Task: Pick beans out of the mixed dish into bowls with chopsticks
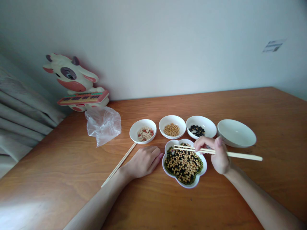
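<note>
Right hand (219, 155) pinches chopsticks (242, 154) above a flower-shaped white dish (186, 186) piled with mixed beans (183, 164); the relaxed, empty left hand (142, 162) rests on the table (59, 166) near small bowls (172, 118) holding peanuts (145, 134), soybeans (171, 129) and black beans (196, 130).

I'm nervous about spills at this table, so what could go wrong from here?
The round beans heaped in the flower-shaped dish could slip from the chopsticks in the right hand and roll across the wooden table. The left hand, right beside the dish, might nudge it. The loose chopsticks touching the peanut bowl could also get knocked.
</note>
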### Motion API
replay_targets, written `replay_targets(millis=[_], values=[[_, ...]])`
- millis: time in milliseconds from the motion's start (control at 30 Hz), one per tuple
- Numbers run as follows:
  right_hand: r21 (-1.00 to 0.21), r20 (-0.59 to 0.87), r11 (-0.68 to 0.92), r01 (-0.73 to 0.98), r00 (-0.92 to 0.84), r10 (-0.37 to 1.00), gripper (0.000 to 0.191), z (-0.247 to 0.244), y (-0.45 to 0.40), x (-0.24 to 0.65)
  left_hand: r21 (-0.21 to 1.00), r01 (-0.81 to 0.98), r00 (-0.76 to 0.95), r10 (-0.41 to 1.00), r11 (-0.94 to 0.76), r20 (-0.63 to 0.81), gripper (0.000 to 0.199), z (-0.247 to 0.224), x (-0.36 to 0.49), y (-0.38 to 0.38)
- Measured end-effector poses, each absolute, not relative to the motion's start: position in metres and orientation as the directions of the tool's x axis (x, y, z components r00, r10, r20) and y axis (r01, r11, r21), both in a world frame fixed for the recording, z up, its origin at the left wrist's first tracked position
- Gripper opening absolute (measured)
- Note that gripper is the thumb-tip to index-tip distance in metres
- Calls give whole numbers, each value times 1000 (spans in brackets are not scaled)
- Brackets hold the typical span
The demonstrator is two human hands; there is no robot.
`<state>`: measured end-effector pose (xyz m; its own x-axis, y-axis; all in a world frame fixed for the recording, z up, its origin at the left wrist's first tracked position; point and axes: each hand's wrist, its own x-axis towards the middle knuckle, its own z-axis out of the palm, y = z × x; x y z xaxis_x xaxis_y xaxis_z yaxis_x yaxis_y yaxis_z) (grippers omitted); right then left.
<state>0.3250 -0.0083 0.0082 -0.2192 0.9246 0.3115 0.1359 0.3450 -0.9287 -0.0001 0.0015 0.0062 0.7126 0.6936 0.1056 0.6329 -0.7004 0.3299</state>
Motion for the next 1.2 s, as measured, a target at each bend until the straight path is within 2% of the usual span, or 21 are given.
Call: replay_targets(millis=[133,367,567,833,900,967,1067,1133,1200], values=[[-916,255,327,233,-293,922,85,6,-8,324,330,631,714,692,-702,108,35,8,0,1],[-903,246,337,267,-323,914,77,14,-10,319,340,633,712,696,-695,97,34,10,1,1],[-887,268,354,297,-292,918,78,16,-12,316,346,634,710,698,-691,94,34,11,1,1],[-912,269,325,249,-236,934,80,14,-13,315,340,631,712,695,-697,102,34,9,1,2],[-942,261,292,166,-185,947,83,17,-11,316,343,630,712,694,-696,101,34,9,1,2],[-957,285,288,37,-60,956,85,22,-9,319,347,626,714,692,-699,107,34,9,1,2],[-916,364,387,-107,188,912,82,29,-3,323,341,624,715,690,-703,115,34,9,1,2],[-895,384,431,-117,289,877,77,30,2,322,327,628,715,690,-706,114,35,9,1,2],[-918,354,388,-74,286,891,74,30,7,318,317,630,717,688,-709,112,35,8,1,1]])
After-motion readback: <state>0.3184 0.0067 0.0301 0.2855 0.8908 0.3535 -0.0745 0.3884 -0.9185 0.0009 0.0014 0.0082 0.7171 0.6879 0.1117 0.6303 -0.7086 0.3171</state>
